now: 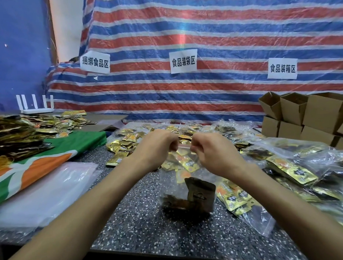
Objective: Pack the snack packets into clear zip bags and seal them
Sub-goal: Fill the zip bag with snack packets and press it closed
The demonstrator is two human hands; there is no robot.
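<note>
Two pinches, left grip [157, 147] and right grip [212, 153], hold the clear zip bag [176, 180] by its strip; I should press outward evenly.

My fingers [174, 146] curl away from me, so the backs of my left hand [157, 147] and right hand [212, 153] hide the tips and the spots where they pinch the clear zip bag [173, 178]. Only a short run of its top strip [184, 147] shows between them (pressed closed or not, I cannot tell). The snack packets [200, 195] at its bottom are a dark blur, their print unreadable. The pile of packets [13, 135] runs off the left edge, the cardboard boxes [321, 113] and filled bags [304, 164] off the right, my forearms [91, 200] off the bottom.
</note>
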